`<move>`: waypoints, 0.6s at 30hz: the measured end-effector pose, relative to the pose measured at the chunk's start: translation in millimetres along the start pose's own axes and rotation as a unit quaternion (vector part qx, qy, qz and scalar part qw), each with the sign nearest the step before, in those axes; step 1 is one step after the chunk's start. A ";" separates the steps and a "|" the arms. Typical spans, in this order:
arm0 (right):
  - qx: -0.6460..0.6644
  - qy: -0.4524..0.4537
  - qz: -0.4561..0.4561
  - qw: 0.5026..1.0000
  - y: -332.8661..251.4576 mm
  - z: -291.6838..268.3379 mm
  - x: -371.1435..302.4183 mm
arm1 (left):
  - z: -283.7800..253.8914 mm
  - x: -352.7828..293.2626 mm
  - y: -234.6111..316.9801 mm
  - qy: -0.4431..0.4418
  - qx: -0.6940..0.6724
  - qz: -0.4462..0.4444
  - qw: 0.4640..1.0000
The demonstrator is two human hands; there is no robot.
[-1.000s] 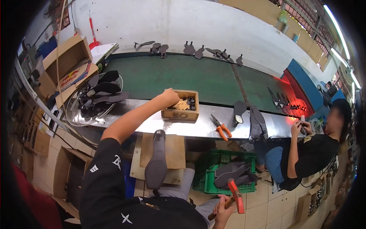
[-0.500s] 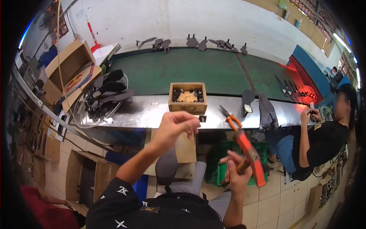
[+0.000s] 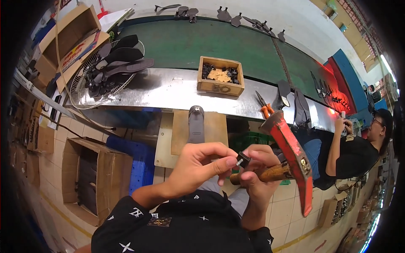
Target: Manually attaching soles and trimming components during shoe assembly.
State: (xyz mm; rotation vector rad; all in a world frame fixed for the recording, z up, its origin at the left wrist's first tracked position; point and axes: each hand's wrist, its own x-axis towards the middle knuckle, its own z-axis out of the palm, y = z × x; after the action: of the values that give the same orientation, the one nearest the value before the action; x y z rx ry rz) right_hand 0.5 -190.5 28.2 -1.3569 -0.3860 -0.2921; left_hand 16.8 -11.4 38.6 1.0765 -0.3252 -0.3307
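Note:
My left hand (image 3: 204,166) pinches a small black part (image 3: 243,159) with a short silvery pin, between thumb and forefinger. My right hand (image 3: 262,170) holds a hammer (image 3: 291,147) by its wooden handle, its worn red head tilted to the right. The right fingertips meet the same black part; whether they also grip it I cannot tell. Beyond my left hand, a long dark grey flat piece (image 3: 196,128) with a rounded metal-spotted far end lies on a wooden board (image 3: 217,130). Its near end is hidden by my hand.
On the metal bench edge stand a wooden box (image 3: 221,88) of small black parts, orange-handled pliers (image 3: 265,105), and a wire basket (image 3: 80,99) of grey pieces. A green conveyor belt (image 3: 168,46) runs behind. A cardboard box (image 3: 109,181) stands left; a co-worker (image 3: 354,152) sits right.
My hands have come together, the left moving rightward with the small black part. The hammer has come up closer, and the view has tipped downward, showing the grey piece on the board.

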 end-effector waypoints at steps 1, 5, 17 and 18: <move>-0.022 -0.002 -0.019 1.000 5.4 5.0 2.9 | -2.5 -2.4 -10.0 0.008 -0.099 -0.052 0.994; 0.012 0.019 0.002 1.000 32.8 19.8 1.7 | -21.2 -0.3 -45.3 0.049 -0.183 -0.079 0.979; -0.067 -0.043 0.214 0.974 118.2 10.0 61.5 | -153.0 71.2 -95.8 0.136 0.521 0.151 0.829; -0.069 -0.046 0.213 0.974 125.6 7.3 64.3 | -152.9 66.9 -99.1 0.126 0.519 0.133 0.835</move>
State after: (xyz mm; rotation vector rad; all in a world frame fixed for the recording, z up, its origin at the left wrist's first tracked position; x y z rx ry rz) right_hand 110.5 -158.1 -54.2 -1.5553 -0.1436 0.1022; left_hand 130.3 39.7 -110.3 2.0959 -0.4205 0.3054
